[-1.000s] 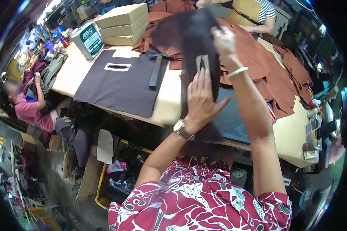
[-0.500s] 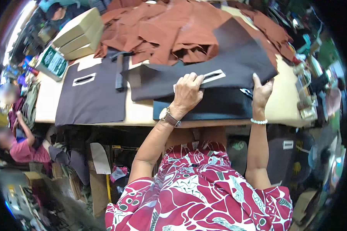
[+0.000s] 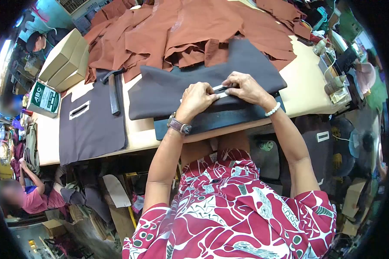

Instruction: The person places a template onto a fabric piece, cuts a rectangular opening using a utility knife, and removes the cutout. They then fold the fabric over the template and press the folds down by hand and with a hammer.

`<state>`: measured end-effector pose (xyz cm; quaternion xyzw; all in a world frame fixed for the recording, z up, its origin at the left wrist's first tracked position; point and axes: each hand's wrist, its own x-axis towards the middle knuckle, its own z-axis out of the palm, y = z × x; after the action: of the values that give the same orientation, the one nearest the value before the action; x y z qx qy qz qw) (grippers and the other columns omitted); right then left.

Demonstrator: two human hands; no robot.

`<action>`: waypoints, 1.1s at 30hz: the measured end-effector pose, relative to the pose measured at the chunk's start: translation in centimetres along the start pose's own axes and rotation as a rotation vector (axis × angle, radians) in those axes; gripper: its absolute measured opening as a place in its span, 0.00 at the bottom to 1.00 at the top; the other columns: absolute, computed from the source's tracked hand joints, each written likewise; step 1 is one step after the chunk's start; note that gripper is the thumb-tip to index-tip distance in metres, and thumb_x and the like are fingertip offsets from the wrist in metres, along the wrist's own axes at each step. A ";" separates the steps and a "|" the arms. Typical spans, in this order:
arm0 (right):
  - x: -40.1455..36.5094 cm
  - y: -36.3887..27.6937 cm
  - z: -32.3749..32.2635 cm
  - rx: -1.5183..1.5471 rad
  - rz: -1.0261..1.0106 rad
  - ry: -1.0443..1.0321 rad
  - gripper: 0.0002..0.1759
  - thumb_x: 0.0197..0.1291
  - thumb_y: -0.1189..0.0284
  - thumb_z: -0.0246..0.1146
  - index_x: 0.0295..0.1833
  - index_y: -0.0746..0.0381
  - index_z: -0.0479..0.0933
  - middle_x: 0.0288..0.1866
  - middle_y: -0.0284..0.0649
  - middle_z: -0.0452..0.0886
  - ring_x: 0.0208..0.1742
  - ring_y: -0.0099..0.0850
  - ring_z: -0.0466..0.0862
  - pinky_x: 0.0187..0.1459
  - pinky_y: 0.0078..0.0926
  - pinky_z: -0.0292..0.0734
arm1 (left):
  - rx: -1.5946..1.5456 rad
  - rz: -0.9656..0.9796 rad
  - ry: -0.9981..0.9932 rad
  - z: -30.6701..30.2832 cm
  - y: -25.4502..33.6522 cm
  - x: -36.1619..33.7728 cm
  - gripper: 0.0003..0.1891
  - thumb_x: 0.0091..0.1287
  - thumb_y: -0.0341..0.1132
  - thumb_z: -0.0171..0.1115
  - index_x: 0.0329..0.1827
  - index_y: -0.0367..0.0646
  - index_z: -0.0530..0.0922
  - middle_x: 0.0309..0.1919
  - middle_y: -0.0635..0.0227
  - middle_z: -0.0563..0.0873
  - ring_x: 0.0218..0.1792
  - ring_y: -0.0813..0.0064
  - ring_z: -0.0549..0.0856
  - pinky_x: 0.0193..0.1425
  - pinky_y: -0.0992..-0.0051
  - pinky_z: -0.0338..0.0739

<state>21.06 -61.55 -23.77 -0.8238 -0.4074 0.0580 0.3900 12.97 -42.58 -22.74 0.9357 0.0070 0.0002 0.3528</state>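
The left hand (image 3: 197, 100) and right hand (image 3: 247, 88) pinch a white-bordered slit (image 3: 220, 88) near its opposite ends, apparently steadying it. The dark grey fabric panel (image 3: 160, 97) around it lies over a flat black board (image 3: 212, 121) on the pale bench (image 3: 307, 90), probably for firm backing. The panel looks matte, rumpled and uneven-edged.

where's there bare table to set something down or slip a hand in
Widest: the table right of the held grey cloth, between rust fabric and bottles. A narrower strip separates that cloth from the flat panel with the hammer. Crowded: the back, under heaped fabric.
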 end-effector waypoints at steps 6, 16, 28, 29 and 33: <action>-0.9 1.2 0.1 0.064 -0.029 -0.049 0.18 0.49 0.73 0.69 0.48 0.61 0.80 0.44 0.39 0.75 0.45 0.33 0.77 0.47 0.28 0.72 | 0.017 -0.009 -0.124 -0.7 0.1 0.9 0.15 0.51 0.39 0.71 0.33 0.34 0.84 0.21 0.59 0.84 0.25 0.72 0.82 0.34 0.72 0.75; -0.8 1.0 0.0 -0.052 -0.095 -0.084 0.17 0.49 0.73 0.68 0.47 0.59 0.81 0.47 0.39 0.74 0.49 0.36 0.76 0.51 0.31 0.72 | -0.084 0.161 0.097 0.8 -1.7 -0.8 0.10 0.53 0.33 0.70 0.36 0.39 0.85 0.26 0.61 0.83 0.28 0.73 0.80 0.35 0.74 0.74; 0.0 3.0 0.6 -0.287 -0.184 0.158 0.15 0.52 0.65 0.67 0.44 0.62 0.80 0.52 0.42 0.76 0.52 0.40 0.76 0.53 0.34 0.71 | -0.022 0.214 0.182 1.5 -2.0 -1.6 0.08 0.55 0.33 0.69 0.36 0.43 0.86 0.27 0.63 0.81 0.29 0.70 0.80 0.36 0.72 0.73; -0.1 3.0 1.2 -0.332 -0.170 0.136 0.23 0.52 0.62 0.67 0.53 0.60 0.77 0.56 0.45 0.74 0.58 0.44 0.72 0.60 0.39 0.66 | -0.018 0.219 0.189 1.6 -2.0 -1.6 0.07 0.55 0.33 0.69 0.36 0.43 0.86 0.27 0.63 0.81 0.30 0.70 0.81 0.36 0.72 0.74; 0.7 2.0 3.6 -0.396 -0.210 0.127 0.30 0.52 0.58 0.66 0.59 0.60 0.73 0.61 0.48 0.70 0.65 0.45 0.67 0.65 0.40 0.61 | 0.004 0.300 0.226 1.5 -2.1 -1.8 0.08 0.55 0.32 0.68 0.35 0.40 0.84 0.27 0.62 0.81 0.30 0.68 0.81 0.36 0.72 0.74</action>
<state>21.26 -59.63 -27.51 -0.8392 -0.4690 -0.1161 0.2495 11.11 -41.98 -25.26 0.9210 -0.0931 0.1578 0.3437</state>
